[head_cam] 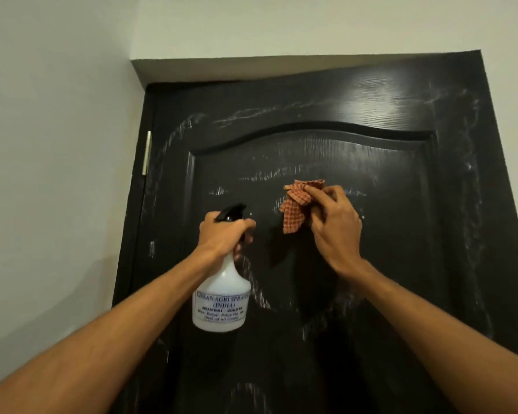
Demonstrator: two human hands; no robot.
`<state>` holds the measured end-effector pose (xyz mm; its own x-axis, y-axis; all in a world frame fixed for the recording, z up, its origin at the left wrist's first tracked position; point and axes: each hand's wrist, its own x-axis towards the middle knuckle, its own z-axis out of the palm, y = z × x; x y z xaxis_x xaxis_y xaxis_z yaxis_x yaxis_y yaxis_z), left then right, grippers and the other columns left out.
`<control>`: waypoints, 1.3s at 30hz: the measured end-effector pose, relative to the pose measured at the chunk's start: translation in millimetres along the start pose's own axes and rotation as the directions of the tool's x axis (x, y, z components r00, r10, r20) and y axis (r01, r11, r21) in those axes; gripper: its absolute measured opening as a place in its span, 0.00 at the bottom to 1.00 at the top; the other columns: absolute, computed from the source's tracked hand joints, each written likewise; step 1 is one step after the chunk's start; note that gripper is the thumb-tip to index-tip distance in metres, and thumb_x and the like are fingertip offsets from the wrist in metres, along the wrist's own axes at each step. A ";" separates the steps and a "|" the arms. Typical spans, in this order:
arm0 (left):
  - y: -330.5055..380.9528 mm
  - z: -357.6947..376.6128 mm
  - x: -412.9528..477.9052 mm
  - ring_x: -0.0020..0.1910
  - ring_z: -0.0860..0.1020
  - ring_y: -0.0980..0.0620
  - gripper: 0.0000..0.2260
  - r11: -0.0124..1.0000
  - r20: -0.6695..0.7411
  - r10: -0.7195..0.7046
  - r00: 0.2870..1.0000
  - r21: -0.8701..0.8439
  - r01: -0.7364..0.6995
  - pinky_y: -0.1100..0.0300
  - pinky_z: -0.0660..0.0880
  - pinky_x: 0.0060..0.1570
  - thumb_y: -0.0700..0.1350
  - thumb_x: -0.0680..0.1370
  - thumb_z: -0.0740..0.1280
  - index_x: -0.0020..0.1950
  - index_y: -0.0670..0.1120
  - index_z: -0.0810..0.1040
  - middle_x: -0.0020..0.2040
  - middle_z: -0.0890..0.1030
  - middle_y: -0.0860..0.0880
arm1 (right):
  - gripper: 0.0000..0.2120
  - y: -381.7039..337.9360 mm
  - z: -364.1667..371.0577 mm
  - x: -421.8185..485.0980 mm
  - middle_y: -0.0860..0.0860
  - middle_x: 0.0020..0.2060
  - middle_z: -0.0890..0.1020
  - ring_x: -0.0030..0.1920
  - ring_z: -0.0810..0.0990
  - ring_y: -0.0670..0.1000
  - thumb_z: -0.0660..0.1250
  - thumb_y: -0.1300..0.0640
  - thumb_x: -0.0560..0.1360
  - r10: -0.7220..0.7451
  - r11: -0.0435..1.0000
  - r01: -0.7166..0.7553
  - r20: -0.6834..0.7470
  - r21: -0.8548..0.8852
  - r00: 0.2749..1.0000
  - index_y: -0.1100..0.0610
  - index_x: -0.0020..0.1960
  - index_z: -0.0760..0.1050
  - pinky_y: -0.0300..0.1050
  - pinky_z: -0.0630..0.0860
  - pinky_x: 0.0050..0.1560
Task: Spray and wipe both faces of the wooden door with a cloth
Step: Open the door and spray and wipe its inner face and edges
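Standing before a black wood-grain door (386, 279), a person has both bare arms raised to it. The door sits in a recess between pale painted walls (57, 144), with a pale soffit (251, 68) above its top edge. Its glossy face shows pale, smeary streaks (245, 113) along the top, down both sides and across the raised arched panel (311, 135).

I count one door, one spray bottle, one cloth, one brass-coloured hinge (146, 152) on the door's left edge, and two hands.

The left hand (222, 234) grips the neck of the white translucent spray bottle (222, 297). Its fingers are wrapped round just under the black trigger head, which pokes out above the knuckles. The labelled body of the bottle hangs below the fist, in front of the door.

The right hand (335, 225) clutches a bunched orange-and-white checked cloth (295, 204) against the arched panel. The fingers (323, 194) are curled over it, and loose folds stick out above and to the left of the fingertips, with one corner dangling below them.

The cloth and the trigger head lie near each other without touching. Both forearms, the bottle and the hands' shadow cover much of the lower panel.
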<state>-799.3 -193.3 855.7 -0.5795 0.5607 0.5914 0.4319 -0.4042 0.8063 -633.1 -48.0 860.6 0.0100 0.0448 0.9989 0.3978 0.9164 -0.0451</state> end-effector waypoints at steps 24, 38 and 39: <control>102.4 -82.0 201.2 0.19 0.72 0.57 0.08 0.981 -0.077 0.172 0.982 0.102 -0.164 0.64 0.69 0.21 0.44 0.78 0.74 0.50 0.40 0.81 0.38 0.82 0.42 | 0.13 -72.1 118.5 256.6 0.57 0.57 0.79 0.53 0.80 0.58 0.63 0.58 0.82 -0.283 0.946 0.233 -0.226 -0.226 0.932 0.55 0.64 0.80 0.55 0.80 0.52; 104.3 -128.9 238.8 0.17 0.72 0.57 0.05 0.962 -0.190 0.204 0.961 0.219 -0.161 0.66 0.67 0.18 0.41 0.80 0.71 0.48 0.40 0.79 0.37 0.82 0.42 | 0.17 -95.1 181.9 304.0 0.53 0.57 0.84 0.57 0.80 0.56 0.66 0.62 0.78 -0.577 0.793 0.593 0.144 -0.138 0.804 0.49 0.64 0.82 0.48 0.75 0.55; 103.0 -139.0 241.7 0.17 0.73 0.57 0.05 0.961 -0.195 0.201 0.960 0.230 -0.155 0.66 0.67 0.18 0.41 0.79 0.71 0.46 0.41 0.79 0.37 0.82 0.42 | 0.18 -94.8 184.9 317.1 0.54 0.56 0.85 0.56 0.81 0.57 0.67 0.63 0.77 -0.500 0.851 0.504 0.063 -0.146 0.864 0.48 0.64 0.83 0.47 0.76 0.55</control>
<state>-990.9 -199.8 1082.8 -0.6040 0.3164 0.7315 0.6637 -0.3084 0.6814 -837.3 -47.1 1180.0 -0.2483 -0.3945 0.8847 0.4780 0.7445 0.4661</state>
